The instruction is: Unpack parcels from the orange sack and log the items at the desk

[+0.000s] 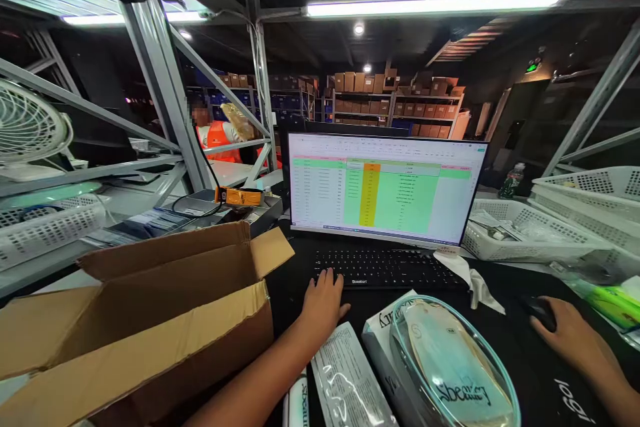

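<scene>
My left hand [324, 303] rests at the left front corner of the black keyboard [385, 267], its fingers stretched over the keys. My right hand [575, 330] is curled over a black computer mouse [543, 312] on the dark mat. Behind the keyboard, a monitor [400, 200] shows a spreadsheet with green, orange and pink cells. Between my arms lie a clear, teal-rimmed pouch [460, 360] with a packet inside, a white and grey box [375, 340] partly under it, a printed grey packet [350, 377] and a white tube-like pack [299, 400].
An open cardboard box [200, 333] stands at the left, close to my left forearm. White plastic baskets [530, 233] stand on the right, near a crumpled tissue [475, 283]. A fan [30, 123] is at the far left. Beyond the metal frame is a person in an orange vest [219, 137].
</scene>
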`<state>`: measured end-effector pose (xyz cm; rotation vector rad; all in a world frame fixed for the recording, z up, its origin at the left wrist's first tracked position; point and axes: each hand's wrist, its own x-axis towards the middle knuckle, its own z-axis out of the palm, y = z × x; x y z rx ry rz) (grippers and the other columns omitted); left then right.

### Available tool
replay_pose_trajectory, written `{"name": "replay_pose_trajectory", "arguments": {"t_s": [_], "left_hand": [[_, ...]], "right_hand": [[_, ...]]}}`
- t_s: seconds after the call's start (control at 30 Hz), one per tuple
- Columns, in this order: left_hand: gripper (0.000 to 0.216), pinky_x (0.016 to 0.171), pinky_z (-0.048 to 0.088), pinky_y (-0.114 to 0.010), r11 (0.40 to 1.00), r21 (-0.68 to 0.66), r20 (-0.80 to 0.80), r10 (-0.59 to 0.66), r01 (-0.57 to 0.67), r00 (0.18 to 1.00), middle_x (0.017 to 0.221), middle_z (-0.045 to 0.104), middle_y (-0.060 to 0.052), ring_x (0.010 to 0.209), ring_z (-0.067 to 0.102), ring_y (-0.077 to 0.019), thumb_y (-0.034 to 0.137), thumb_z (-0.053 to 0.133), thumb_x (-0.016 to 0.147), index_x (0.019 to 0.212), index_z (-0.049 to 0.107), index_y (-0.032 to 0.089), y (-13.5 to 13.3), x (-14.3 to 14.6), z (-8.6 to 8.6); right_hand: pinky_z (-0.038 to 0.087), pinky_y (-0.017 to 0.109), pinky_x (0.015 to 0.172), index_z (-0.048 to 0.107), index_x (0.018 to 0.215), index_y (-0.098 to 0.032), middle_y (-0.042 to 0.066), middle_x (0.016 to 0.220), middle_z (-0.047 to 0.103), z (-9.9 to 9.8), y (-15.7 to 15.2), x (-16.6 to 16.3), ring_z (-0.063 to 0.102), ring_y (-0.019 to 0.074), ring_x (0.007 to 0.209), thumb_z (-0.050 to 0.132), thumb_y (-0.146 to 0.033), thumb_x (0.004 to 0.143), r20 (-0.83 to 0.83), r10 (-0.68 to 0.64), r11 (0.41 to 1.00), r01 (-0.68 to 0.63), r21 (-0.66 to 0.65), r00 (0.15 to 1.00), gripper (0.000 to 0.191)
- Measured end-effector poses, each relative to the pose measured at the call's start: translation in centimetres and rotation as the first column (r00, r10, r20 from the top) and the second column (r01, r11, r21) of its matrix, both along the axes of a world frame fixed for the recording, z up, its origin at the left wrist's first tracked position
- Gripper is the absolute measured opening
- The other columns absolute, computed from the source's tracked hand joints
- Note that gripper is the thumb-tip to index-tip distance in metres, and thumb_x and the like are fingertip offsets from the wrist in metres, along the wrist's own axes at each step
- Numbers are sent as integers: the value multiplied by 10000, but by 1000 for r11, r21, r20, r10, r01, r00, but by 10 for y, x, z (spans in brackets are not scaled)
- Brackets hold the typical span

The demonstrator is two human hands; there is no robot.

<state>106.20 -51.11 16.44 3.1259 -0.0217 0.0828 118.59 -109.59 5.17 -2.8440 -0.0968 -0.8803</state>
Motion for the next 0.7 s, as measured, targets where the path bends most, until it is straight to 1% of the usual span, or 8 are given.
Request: {"name": "replay_pose_trajectory", "arguments": {"t_s": [0.13,0.27,0.4,0.53,0.6,0.7], "left_hand": [[670,1168,377,-522,1000,10,0,2,-2,1000,1576,400,-205,1462,382,-348,361,680,895,1486,452,143,-1,0,1],[661,1163,385,-516,1000,24,15,1,-1,1000,1565,421,-199,1453,398,-347,370,678,896,1479,462,147,-1,0,1],[665,1162,386,-512,1000,21,9,-2,2,1000,1564,422,-200,1454,395,-344,361,679,897,1483,458,137,-1,0,1],[672,1167,378,-513,1000,18,1,5,-5,1000,1566,417,-202,1461,385,-342,368,680,897,1486,455,137,-1,0,1],[674,1168,376,-520,1000,16,0,5,-5,1000,1575,404,-202,1464,379,-344,378,674,902,1491,449,138,-1,0,0],[677,1168,375,-525,1000,15,1,4,-4,1000,1582,390,-205,1468,372,-345,389,670,906,1494,445,139,-1,1,-2]], "right_hand": [[474,459,1033,578,1155,-151,173,1147,621,-5,-4,4,611,343,1117,371,-588,790,14,30,1000,-30,-1,999,605],[489,484,1014,578,1167,-167,180,1157,625,-7,-6,6,620,359,1110,371,-595,793,22,37,999,-37,10,999,605],[495,506,1006,568,1149,-176,196,1144,629,-2,-1,3,618,378,1105,375,-605,778,20,38,998,-39,40,999,599],[491,539,1005,527,1117,-216,200,1117,635,5,6,-1,615,403,1092,409,-603,741,48,59,993,-64,100,997,552],[489,546,1002,514,1093,-236,200,1092,637,6,7,-2,619,410,1074,431,-590,734,56,85,989,-91,116,995,511],[483,558,999,516,1104,-260,194,1099,633,2,4,-1,619,412,1073,453,-577,749,59,115,986,-122,116,992,480]]}}
